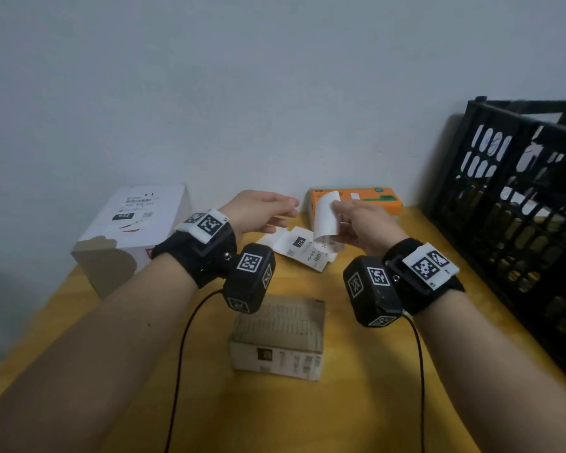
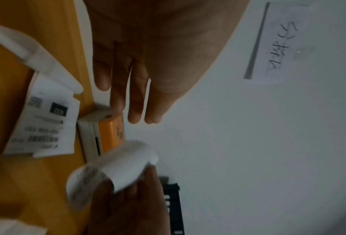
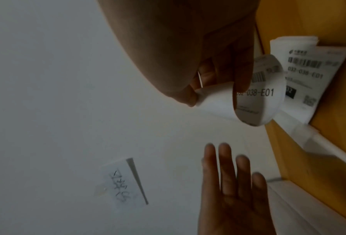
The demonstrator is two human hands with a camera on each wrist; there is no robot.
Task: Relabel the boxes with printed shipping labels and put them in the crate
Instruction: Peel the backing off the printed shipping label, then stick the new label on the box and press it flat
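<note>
My right hand [image 1: 343, 212] pinches a curled white shipping label [image 1: 325, 215] above the yellow table [image 1: 307, 413]; the label [image 3: 254, 93] reads 038-E01, and the label [image 2: 115, 168] curls over the fingers. My left hand [image 1: 275, 207] hovers just left of it with straight fingers [image 2: 135, 98], holding nothing. More printed labels [image 1: 299, 248] lie loose on the table below both hands. A small beige box [image 1: 280, 335] sits near me at centre. A large white box [image 1: 134, 230] bearing a label stands at the left. An orange box [image 1: 366, 199] lies by the wall.
A black slotted plastic crate [image 1: 517, 217] stands along the table's right side, with pale items showing through its slots. A handwritten paper note [image 2: 276, 43] is stuck on the white wall. Cables run from both wrist cameras toward me.
</note>
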